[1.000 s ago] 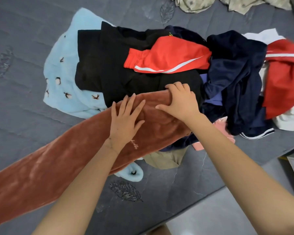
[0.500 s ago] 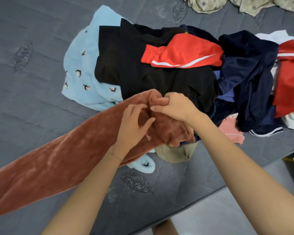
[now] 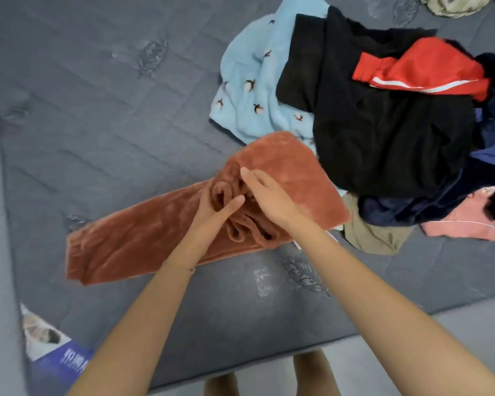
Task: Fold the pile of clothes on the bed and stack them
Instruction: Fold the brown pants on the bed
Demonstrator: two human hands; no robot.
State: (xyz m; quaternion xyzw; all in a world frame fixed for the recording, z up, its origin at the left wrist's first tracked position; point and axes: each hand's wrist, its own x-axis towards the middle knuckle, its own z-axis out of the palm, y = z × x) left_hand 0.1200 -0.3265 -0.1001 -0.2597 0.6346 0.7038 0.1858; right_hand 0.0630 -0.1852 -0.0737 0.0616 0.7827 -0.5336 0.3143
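Grey bed: quilted; its near edge runs under both forearms
Left hand: fingers curled into the bunched end of the rust fleece garment — gripping it; thumb lies on top
Right hand: just beside the left; fingers nearly straight, pressing the folded-over part
Rust fleece garment: lies on the bed; long end stretched leftward
Pile: behind, to the right — khaki piece; pink piece; black garment; light blue fleece; red shorts on the black

Left hand grips bunched rust fleece garment; right hand rests atop.
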